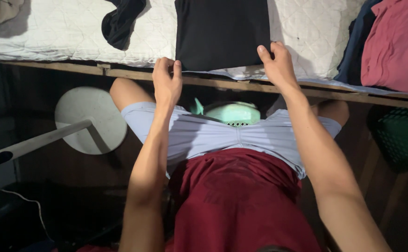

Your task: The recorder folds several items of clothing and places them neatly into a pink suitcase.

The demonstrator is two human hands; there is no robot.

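**Dark garment lies squared on the bed edge, both hands at its near corners**

A person seated at the side of a bed grips the near edge of a dark folded garment (221, 32), which lies flat on the white quilted mattress cover (73, 32), its lower edge level with the wooden bed frame (372, 99). The left hand (166, 84) pinches the garment's near left corner, fingers and thumb closed together on the cloth. The right hand (278, 65) holds the near right corner, thumb on top and the other fingers curled beneath the edge, clamped on the fabric.

Judging from its shape, the folding is well along: the garment already forms a neat rectangle with straight sides and no sleeve or loose flap showing. What seems to be left is a last fold or smoothing, and moving it to a pile. Its far end runs out of the top of the view, so its full length cannot be told.

More remains around it. A second dark piece (120, 21) lies crumpled on the cover to the left, unfolded. At the right, a pink cloth (397, 44) rests over a dark blue one (358, 42); whether these are finished cannot be told. A round white stool (87, 116) stands on the floor to the left, and a pale green basket (232, 113) sits between the person's knees.
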